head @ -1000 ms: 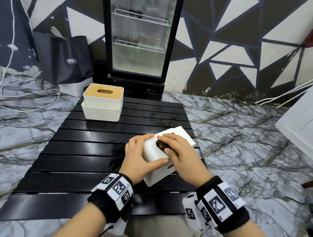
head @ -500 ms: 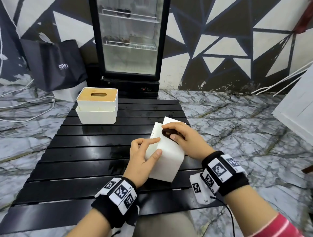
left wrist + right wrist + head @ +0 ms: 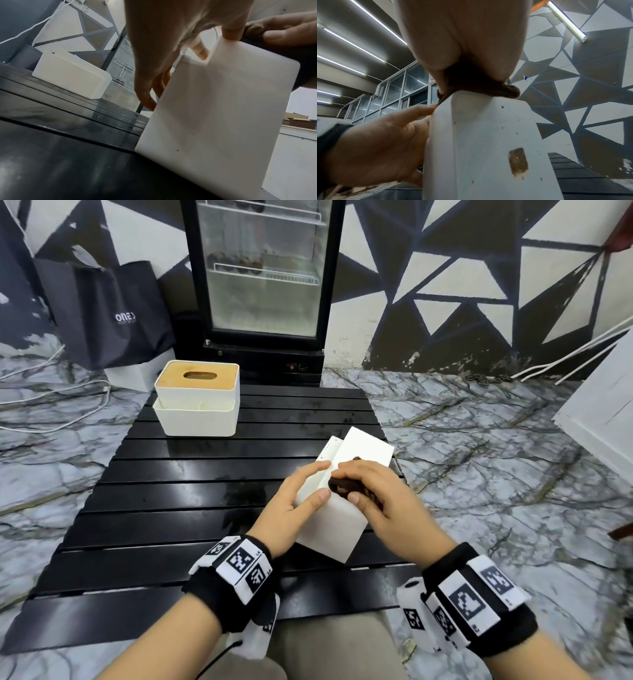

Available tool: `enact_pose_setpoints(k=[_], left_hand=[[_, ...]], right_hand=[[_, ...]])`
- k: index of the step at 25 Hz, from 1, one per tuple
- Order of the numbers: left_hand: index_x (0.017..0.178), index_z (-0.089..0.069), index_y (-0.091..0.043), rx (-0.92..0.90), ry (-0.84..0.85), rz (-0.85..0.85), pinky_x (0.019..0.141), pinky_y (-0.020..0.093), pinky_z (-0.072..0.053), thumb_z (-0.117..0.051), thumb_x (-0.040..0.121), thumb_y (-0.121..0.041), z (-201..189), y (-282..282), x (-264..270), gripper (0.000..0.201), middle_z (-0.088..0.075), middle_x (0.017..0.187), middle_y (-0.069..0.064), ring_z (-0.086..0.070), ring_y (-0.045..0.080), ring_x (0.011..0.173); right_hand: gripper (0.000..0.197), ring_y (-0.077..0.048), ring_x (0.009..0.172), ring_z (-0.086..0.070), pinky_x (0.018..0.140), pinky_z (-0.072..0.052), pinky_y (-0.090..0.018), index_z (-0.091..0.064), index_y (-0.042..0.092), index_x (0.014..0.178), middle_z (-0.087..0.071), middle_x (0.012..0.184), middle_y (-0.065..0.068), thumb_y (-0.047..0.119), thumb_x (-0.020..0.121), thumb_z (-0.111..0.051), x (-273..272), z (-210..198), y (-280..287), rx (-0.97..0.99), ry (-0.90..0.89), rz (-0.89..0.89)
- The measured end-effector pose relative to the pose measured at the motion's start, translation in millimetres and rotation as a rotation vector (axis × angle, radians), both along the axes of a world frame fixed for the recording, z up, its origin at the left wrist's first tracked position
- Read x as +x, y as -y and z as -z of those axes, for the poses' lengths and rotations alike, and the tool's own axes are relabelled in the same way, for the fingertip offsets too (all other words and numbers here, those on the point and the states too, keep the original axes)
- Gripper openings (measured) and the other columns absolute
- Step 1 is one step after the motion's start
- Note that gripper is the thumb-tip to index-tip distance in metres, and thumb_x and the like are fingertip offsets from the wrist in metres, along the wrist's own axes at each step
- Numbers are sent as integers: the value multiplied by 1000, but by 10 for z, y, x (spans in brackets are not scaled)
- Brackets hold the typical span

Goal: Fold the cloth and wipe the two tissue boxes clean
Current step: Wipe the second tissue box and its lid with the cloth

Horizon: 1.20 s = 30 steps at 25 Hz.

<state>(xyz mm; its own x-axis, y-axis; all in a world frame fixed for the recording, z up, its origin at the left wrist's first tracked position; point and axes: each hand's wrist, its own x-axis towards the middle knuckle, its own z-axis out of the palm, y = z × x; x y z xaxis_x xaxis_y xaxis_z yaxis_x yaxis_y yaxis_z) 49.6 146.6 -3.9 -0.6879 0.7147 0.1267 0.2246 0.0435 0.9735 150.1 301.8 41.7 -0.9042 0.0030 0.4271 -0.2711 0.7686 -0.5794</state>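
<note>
A person seated at a black slatted counter steadies a plain white tissue box that stands tilted on its near edge, toward the counter's right side. The left hand grasps the box from the left, thumb on the upper face and fingers curled round the far side, as the left wrist view shows. The right hand is clenched round a bunched dark brown cloth and presses it against the box's upper face; the right wrist view shows the cloth squeezed between palm and box edge. Small rust-coloured specks and a brownish patch mark the box's underside in that view.

The second tissue box, white with a wooden lid and an oval slot, sits in a white tray at the counter's far left, well apart from both hands. Beyond the counter stands a glass-door fridge against a wall painted with black and white triangles, with a dark shopping bag to its left on the marble-patterned floor. Both wrists wear black bands with printed markers.
</note>
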Motion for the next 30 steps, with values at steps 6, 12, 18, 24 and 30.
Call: enact_pose_setpoints(k=[6,12,18,24,30], left_hand=[[119,-52,-52,14,55,-21,111,43,-32,-56,71,-60,13,-31,-43,49,-48,136,-12,-41,9,129],[118,-51,-54,13,46,-21,113,44,-29,-55,71,-61,24,-15,-15,47,-48,135,-11,-38,4,131],[115,-51,-56,-3,85,-18,108,50,-34,-56,68,-61,-21,-49,-4,47,-49,131,-1,-45,19,124],[112,-50,-57,-21,101,-45,106,50,-36,-55,67,-62,-19,-69,7,46,-49,130,1,-49,22,118],[111,-48,-60,-19,70,-60,108,49,-35,-53,68,-62,-13,-78,55,44,-47,131,-2,-46,19,121]], right_hand=[[35,8,107,-43,94,-27,-6,-55,27,115,-49,108,29,11,85,-48,-68,-75,-8,7,-7,28],[33,-3,114,-44,100,-28,-11,-54,24,120,-52,117,12,22,89,-45,31,49,127,57,-35,83],[34,-2,110,-43,97,-29,-11,-54,21,119,-48,112,19,17,86,-46,-152,-61,-111,53,28,29],[35,-19,118,-45,101,-34,-30,-52,18,122,-53,124,-3,9,89,-48,-556,-101,-462,62,118,138],[37,-20,119,-44,103,-33,-33,-51,17,124,-53,125,-4,6,89,-47,-681,-97,-549,66,122,184]])
